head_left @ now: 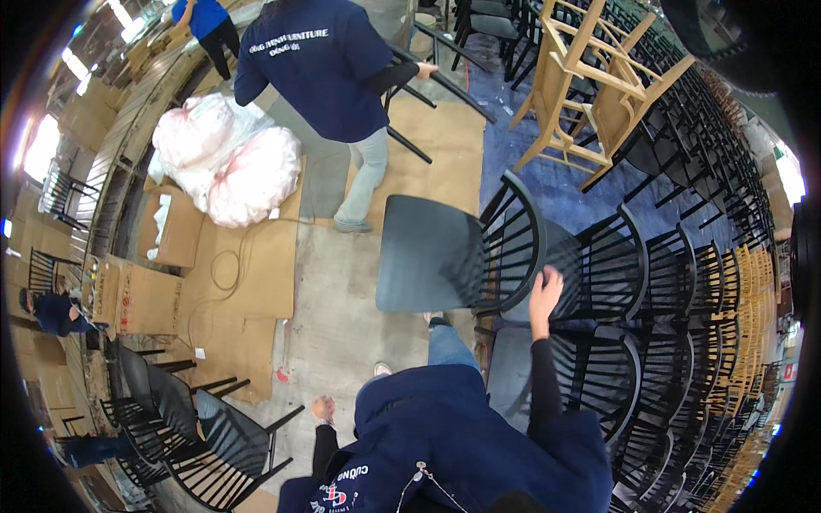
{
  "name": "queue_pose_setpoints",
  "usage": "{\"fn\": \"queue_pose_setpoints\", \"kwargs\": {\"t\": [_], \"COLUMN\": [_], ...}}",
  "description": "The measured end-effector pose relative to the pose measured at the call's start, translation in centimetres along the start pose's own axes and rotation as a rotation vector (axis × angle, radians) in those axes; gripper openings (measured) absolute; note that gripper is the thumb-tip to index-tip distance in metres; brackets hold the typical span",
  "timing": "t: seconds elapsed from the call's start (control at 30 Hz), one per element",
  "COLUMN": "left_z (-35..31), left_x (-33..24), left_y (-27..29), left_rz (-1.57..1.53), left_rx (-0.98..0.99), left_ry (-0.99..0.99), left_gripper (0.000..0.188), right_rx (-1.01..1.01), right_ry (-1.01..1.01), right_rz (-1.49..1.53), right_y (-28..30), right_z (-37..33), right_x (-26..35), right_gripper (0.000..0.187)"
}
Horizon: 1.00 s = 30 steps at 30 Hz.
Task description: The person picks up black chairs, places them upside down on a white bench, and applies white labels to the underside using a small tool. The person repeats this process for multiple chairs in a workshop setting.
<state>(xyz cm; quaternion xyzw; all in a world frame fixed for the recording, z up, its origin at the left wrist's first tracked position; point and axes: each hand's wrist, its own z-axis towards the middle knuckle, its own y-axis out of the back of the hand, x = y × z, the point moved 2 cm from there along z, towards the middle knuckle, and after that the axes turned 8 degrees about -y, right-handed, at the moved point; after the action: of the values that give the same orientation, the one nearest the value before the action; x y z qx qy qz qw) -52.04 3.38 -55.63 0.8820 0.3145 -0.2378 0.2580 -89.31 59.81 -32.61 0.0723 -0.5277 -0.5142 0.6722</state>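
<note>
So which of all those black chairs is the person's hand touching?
The right hand grips the curved back of the black chair at the front of the row, the one with its flat seat tipped up. The left hand hangs free.

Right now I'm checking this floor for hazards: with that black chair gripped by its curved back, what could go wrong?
1. The right hand alone grips the black chair; the left hand hangs free, so the chair might swing or slip.
2. A co-worker handling another chair stands close ahead, so a swing could hit them.
3. A loose cable and overlapping cardboard sheets on the floor could trip someone.
</note>
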Motion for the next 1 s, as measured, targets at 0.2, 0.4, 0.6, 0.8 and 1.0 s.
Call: {"fn": "queue_pose_setpoints", "kwargs": {"t": [0.2, 0.4, 0.6, 0.8, 1.0], "left_z": [-7.7, -10.8, -10.7, -6.9, -3.2], "left_x": [-3.3, -4.9, -4.1, -4.5, -10.9], "left_y": [-10.0, -12.2, -8.5, -5.8, -4.4], "left_rz": [0.134, 0.324, 0.227, 0.14, 0.288], "left_rx": [0.232, 0.27, 0.171, 0.206, 0.325], "left_ry": [-0.142, -0.208, -0.095, -0.188, -0.666], "left_gripper": [0.033, 0.031, 0.032, 0.03, 0.025], "right_rx": [0.302, 0.577, 0.475, 0.879, 0.798], "right_ry": [-0.271, -1.005, -0.396, -0.774, -0.674], "right_rz": [-0.365, 0.315, -0.094, 0.883, 0.67], "right_y": [-9.2, -15.9, -16.2, -18.7, -20.1], "right_z": [17.6, 18.0, 15.0, 8.2, 2.9], "right_x": [-6.1, -11.6, -4.2, 6.8, 15.6], "right_gripper": [0.052, 0.054, 0.071, 0.062, 0.076]}}
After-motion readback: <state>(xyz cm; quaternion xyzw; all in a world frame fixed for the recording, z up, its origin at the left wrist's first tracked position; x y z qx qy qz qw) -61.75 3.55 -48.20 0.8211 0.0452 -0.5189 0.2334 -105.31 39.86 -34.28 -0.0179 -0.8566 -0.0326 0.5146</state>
